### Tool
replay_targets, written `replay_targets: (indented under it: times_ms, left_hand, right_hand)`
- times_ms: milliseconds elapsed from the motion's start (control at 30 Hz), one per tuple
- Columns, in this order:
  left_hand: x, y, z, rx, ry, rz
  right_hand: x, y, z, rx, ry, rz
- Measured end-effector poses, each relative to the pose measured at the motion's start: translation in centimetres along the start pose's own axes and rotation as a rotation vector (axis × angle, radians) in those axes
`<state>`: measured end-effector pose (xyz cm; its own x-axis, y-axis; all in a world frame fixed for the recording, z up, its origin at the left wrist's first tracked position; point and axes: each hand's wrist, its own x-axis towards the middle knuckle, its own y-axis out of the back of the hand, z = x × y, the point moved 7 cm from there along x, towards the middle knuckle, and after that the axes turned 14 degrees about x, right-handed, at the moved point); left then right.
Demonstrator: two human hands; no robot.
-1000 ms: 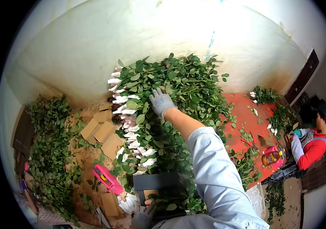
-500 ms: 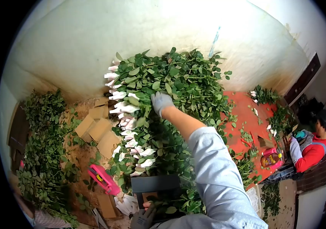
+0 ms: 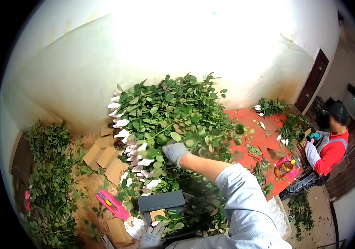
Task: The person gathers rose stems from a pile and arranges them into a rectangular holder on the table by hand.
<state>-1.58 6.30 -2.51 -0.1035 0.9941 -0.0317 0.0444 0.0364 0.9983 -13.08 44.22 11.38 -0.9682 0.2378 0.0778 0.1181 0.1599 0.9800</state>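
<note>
- White-sleeved roses [image 3: 173, 110]: heaped on counter [image 3: 236, 118], partly blurred.
- Right hand [image 3: 176, 153]: gloved, curled among rose foliage, fingertips hidden; cannot tell closure or hold.
- Left hand [image 3: 151, 238]: cut off below, near gray fixture [image 3: 160, 200]; cannot tell closure or hold.

Leafy stems [image 3: 177, 101] green; bud wraps [image 3: 122, 123] white; hands [image 3: 176, 153] gloved grey; sleeve [image 3: 250, 207] grey-blue; tabletop [image 3: 239, 118] red.
</note>
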Motion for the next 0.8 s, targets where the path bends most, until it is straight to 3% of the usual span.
replay_targets:
  times_ms: [167,300,367,400,433,467,500,533,633,700,767,800]
  left_hand:
    - [-0.3,0.2,-0.2,-0.048,0.009,0.006]
    - [-0.3,1.7,-0.1,-0.079,0.022,0.029]
    - [0.1,3.2,-0.2,-0.102,0.024,-0.061]
    - [-0.6,2.8,-0.4,-0.098,0.028,-0.001]
    - [-0.6,2.2,-0.4,-0.104,0.01,0.064]
    - [-0.2,2.8,-0.3,-0.122,0.032,-0.027]
    - [0.0,3.1,-0.2,-0.163,0.02,0.019]
    - [0.0,2.9,-0.3,-0.225,-0.014,0.072]
    - [-0.2,1.9,-0.6,-0.196,-0.028,0.056]
    - [-0.1,1.4,-0.6,-0.207,-0.035,0.039]
    - [0.1,1.3,-0.7,-0.207,-0.031,0.022]
    - [0.2,1.5,-0.7,-0.199,-0.034,0.033]
  right_hand:
    - [-4.1,0.9,-7.4,-0.065,0.243,0.073]
    - [-5.4,0.9,-10.0,-0.105,0.263,0.045]
    - [-4.0,-1.7,-8.3,-0.056,0.184,-0.022]
    - [-2.4,-5.2,-6.2,-0.004,0.125,0.011]
    - [-2.8,-5.4,-6.1,-0.19,0.116,-0.107]
    - [-3.4,-5.4,-5.9,-0.371,0.13,-0.226]
    - [-3.6,-5.3,-4.8,-0.323,-0.137,-0.219]
    - [-2.7,-8.7,-4.0,-0.388,-0.115,-0.133]
    - [-3.7,-10.3,-7.3,-0.102,0.034,-0.111]
    - [-5.8,-5.9,-10.9,0.172,0.065,-0.076]
    - [-7.6,-2.0,-14.8,0.158,0.245,0.184]
    - [-8.2,-0.6,-16.5,0.193,0.289,0.143]
